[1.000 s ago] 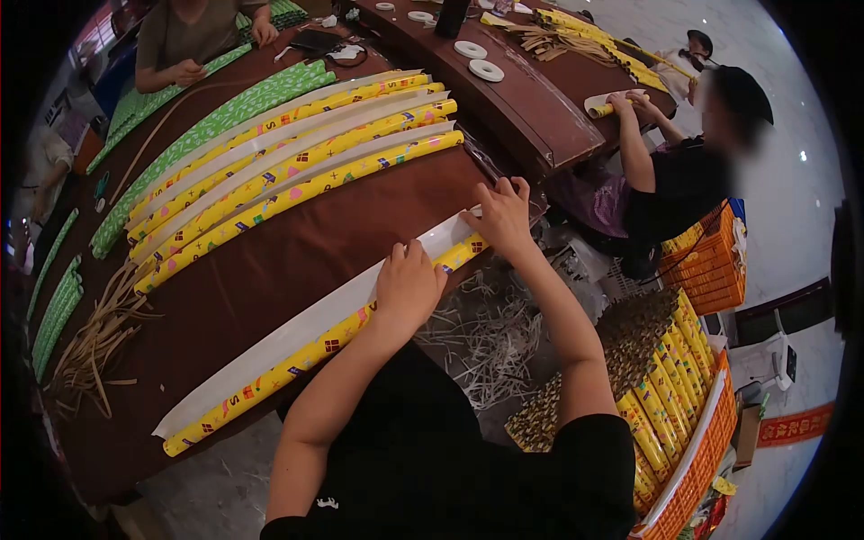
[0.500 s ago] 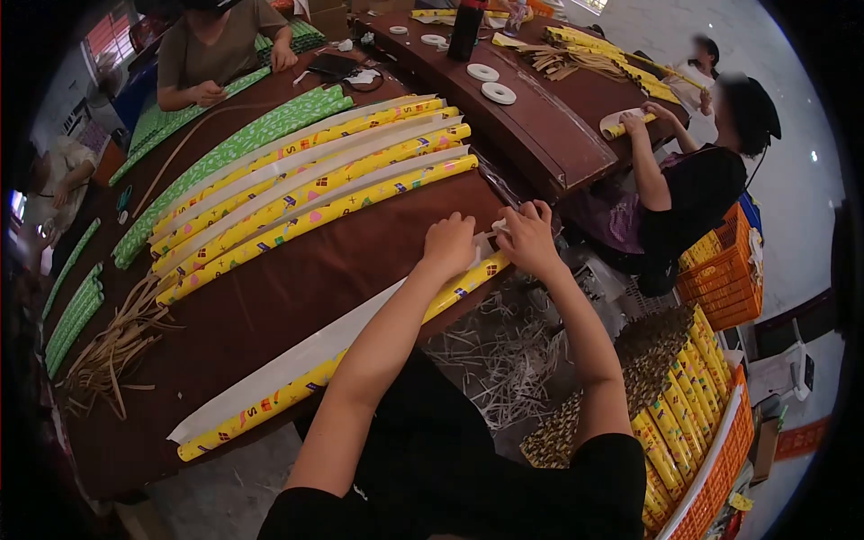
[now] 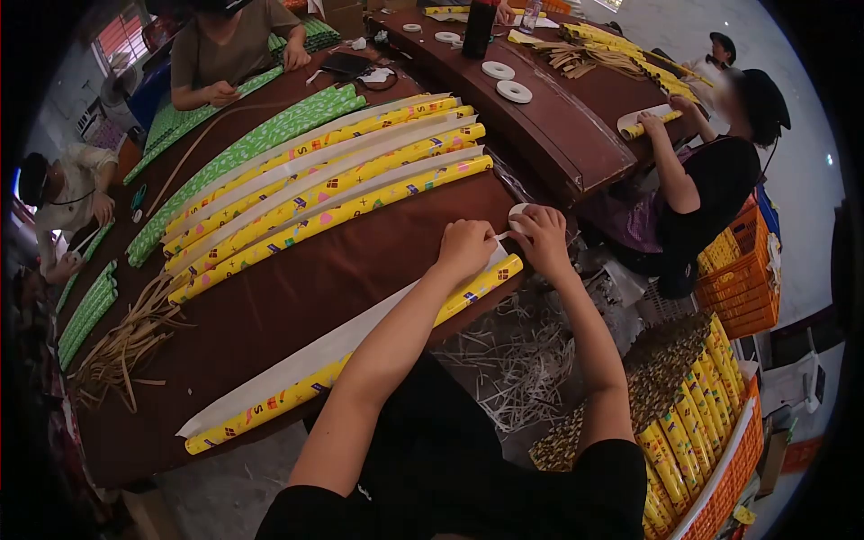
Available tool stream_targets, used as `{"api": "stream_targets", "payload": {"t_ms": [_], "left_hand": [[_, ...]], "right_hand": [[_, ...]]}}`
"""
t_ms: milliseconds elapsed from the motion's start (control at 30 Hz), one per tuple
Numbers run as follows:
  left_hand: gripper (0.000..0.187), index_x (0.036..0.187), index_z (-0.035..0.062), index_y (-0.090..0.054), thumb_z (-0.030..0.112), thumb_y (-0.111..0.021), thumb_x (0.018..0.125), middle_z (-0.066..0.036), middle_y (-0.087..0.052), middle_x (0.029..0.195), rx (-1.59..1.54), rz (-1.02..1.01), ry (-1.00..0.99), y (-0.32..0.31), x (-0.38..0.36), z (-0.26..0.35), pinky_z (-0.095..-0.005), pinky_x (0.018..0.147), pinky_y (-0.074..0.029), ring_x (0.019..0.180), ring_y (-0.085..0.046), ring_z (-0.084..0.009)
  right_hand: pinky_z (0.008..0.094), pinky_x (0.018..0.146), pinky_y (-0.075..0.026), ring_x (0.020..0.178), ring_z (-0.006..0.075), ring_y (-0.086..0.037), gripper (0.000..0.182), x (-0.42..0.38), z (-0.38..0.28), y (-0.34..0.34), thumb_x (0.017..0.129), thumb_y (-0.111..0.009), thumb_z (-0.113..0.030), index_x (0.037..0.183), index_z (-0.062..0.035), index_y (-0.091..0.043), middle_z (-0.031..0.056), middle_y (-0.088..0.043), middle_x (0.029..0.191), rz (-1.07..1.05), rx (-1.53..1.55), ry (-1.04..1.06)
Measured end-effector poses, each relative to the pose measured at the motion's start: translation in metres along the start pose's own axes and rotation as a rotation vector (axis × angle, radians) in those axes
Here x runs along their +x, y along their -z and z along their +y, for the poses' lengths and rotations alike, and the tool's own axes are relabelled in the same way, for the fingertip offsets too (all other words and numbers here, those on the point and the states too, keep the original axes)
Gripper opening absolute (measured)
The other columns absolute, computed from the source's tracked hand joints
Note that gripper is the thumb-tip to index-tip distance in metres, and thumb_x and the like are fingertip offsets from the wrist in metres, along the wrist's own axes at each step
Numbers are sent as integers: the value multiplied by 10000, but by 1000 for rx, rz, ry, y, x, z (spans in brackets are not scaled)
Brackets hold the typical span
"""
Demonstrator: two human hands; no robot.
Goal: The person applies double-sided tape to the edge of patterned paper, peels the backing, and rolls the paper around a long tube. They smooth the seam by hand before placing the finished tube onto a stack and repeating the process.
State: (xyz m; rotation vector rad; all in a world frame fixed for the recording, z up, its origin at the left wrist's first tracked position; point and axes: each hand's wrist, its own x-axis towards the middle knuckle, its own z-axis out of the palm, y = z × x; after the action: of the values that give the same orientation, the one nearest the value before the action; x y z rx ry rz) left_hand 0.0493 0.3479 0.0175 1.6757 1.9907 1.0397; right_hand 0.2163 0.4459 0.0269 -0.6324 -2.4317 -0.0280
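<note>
A partly rolled sheet of yellow patterned wrapping paper (image 3: 272,407) lies along the near table edge, its white inner side facing up behind the roll. Over its right end, my left hand (image 3: 466,247) is closed, fingertips pinching a short white strip of tape (image 3: 502,236). My right hand (image 3: 544,241) grips a roll of white tape (image 3: 518,214) just beyond that end, and the strip spans the small gap between both hands. Behind them several similar yellow paper rolls (image 3: 360,200) lie side by side, next to green patterned rolls (image 3: 261,162).
Brown paper strips (image 3: 126,346) are bundled at the left. White scraps (image 3: 513,360) litter the floor, beside an orange crate (image 3: 720,459) with finished yellow rolls. Tape rolls (image 3: 514,92) and a dark bottle (image 3: 480,31) stand on the second table. Co-workers (image 3: 711,180) sit around.
The tape roll in my right hand now shows clearly and sits slightly farther from my left hand, with a strip between them. The view has shifted slightly; another person shows more at left.
</note>
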Motion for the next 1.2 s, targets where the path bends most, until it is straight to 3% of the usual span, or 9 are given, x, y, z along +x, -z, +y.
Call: {"api": "stream_targets", "payload": {"t_ms": [267, 333, 367, 400, 467, 600, 700, 967, 1200], "left_hand": [[193, 828, 59, -728, 236, -706, 755, -142, -696, 803, 23, 91, -64, -8, 2, -5, -450, 802, -515, 808, -662, -338], [179, 784, 87, -734, 250, -717, 714, -153, -694, 807, -16, 113, -56, -8, 2, -3, -438, 747, -531, 765, -671, -337], [165, 738, 112, -728, 255, -678, 674, -153, -681, 746, -66, 135, -61, -19, 5, -11, -504, 716, -484, 770, -655, -361], [155, 719, 99, -723, 228, -664, 657, -168, -680, 748, -6, 132, -63, -21, 6, -10, -502, 727, -488, 782, -659, -362], [147, 675, 82, -694, 224, -668, 649, -172, -673, 736, 47, 171, -43, -36, 11, -15, -487, 748, -488, 767, -660, -363], [101, 664, 88, -708, 185, -681, 669, -112, -674, 752, 13, 99, 19, -36, 14, -9, -443, 845, -419, 892, -590, -312], [101, 673, 86, -718, 179, -680, 669, -112, -671, 749, -11, 89, 19, -43, 20, -14, -446, 851, -416, 883, -583, -307], [74, 645, 112, -722, 180, -694, 653, -109, -676, 770, -100, 107, 32, -43, 22, -13, -479, 990, -383, 947, -592, -306], [77, 647, 101, -721, 174, -698, 653, -108, -674, 766, -118, 108, 59, -40, 22, -9, -456, 938, -394, 920, -591, -302]], "right_hand": [[409, 937, -359, 1103, 274, -518, 176, 25, 3, 9, 710, -726, -120, 878, -93, -682, 56, -595, 1086, -238, 239, 208], [421, 856, -406, 1020, 306, -542, 148, 31, 2, 10, 698, -709, -113, 812, -61, -630, 85, -588, 1012, -258, 277, 271], [434, 792, -433, 950, 339, -547, 172, 32, 9, 0, 676, -704, -92, 822, -50, -623, 111, -582, 958, -267, 277, 297], [444, 751, -441, 902, 364, -537, 200, 33, 16, -4, 651, -693, -48, 836, -41, -619, 133, -573, 921, -372, 248, 273], [455, 767, -433, 901, 388, -519, 212, 39, 3, 1, 617, -644, 30, 811, -11, -570, 149, -553, 907, -372, 401, 291], [487, 788, -405, 907, 415, -466, 165, 30, 18, -17, 670, -602, 34, 783, 7, -485, 187, -482, 883, -376, 281, 250], [459, 832, -416, 962, 394, -478, 139, 27, 24, -20, 731, -566, 54, 835, 30, -476, 178, -499, 941, -529, 207, 192], [453, 845, -419, 967, 383, -492, 118, 14, 55, -42, 764, -564, 59, 843, 21, -486, 176, -510, 956, -416, 210, 162], [448, 856, -421, 971, 373, -504, 103, 10, 69, -53, 793, -562, 64, 850, 12, -494, 175, -519, 969, -370, 220, 157]]}}
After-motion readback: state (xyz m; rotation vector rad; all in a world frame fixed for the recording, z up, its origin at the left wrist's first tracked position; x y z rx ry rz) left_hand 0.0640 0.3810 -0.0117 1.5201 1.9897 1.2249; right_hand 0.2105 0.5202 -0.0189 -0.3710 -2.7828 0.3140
